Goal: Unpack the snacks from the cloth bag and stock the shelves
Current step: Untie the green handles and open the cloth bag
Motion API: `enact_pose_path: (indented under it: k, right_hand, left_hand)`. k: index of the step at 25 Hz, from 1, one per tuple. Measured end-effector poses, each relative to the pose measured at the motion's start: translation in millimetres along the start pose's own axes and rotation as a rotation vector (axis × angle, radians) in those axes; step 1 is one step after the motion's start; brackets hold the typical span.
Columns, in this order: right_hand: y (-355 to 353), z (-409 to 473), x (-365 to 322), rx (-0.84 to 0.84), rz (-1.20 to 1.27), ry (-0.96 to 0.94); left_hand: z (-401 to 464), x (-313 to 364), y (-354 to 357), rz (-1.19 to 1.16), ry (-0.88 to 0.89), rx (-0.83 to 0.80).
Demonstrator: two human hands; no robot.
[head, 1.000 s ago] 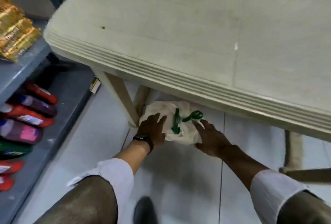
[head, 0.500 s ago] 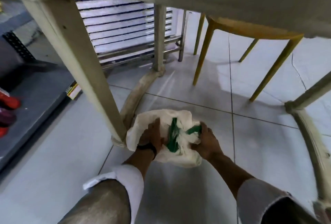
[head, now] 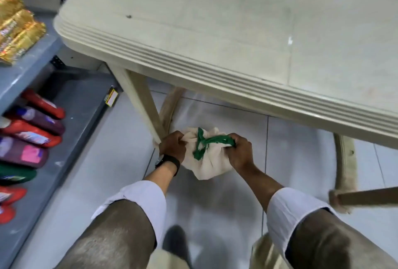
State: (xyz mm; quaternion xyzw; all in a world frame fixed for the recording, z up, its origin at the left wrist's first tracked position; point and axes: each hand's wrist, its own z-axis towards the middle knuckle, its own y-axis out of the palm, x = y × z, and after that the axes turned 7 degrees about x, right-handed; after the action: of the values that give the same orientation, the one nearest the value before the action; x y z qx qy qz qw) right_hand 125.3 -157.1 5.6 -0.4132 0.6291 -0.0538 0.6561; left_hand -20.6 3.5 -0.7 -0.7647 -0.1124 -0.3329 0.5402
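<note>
A cream cloth bag [head: 207, 162] with green handles [head: 212, 140] hangs just above the tiled floor, beside the table's front left leg. My left hand [head: 173, 145] grips the bag's cloth on its left side. My right hand [head: 242, 150] is closed on the green handle and the cloth at the right. The bag's mouth is bunched, so its contents are hidden. On the left stand grey metal shelves [head: 30, 68] holding gold snack packets [head: 18, 36] above and red and purple packets [head: 32, 135] below.
A beige plastic table [head: 215, 38] overhangs the bag, its leg [head: 143, 105] right beside my left hand. Another leg and a wooden bar [head: 366, 198] are at the right. My knees and a dark shoe [head: 175, 245] fill the bottom.
My hands went from resting on the bag to gripping it, then pulled it up and toward me out from under the table. My head dipped below the tabletop and rose again.
</note>
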Motion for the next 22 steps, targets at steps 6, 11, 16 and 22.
enact_pose_path:
  k: [6, 11, 16, 22]
  right_hand:
    - [-126.0, -123.6, -134.4, -0.051, 0.003, 0.04]
    - [-247.2, -205.7, -240.8, -0.133, -0.002, 0.006]
    - [-346.3, -232.8, -337.2, -0.089, 0.162, -0.088]
    - [-428.6, -170.9, -446.3, -0.007, 0.422, -0.275]
  left_hand:
    - [-127.0, 99.3, -170.2, -0.008, -0.088, 0.035]
    - [-221.7, 186.3, -305.8, -0.128, -0.116, 0.095]
    - [-264.6, 274.8, -406.7, -0.23, -0.021, 0.191]
    - [-217.4, 383.5, -481.1, -0.436, 0.216, 0.371]
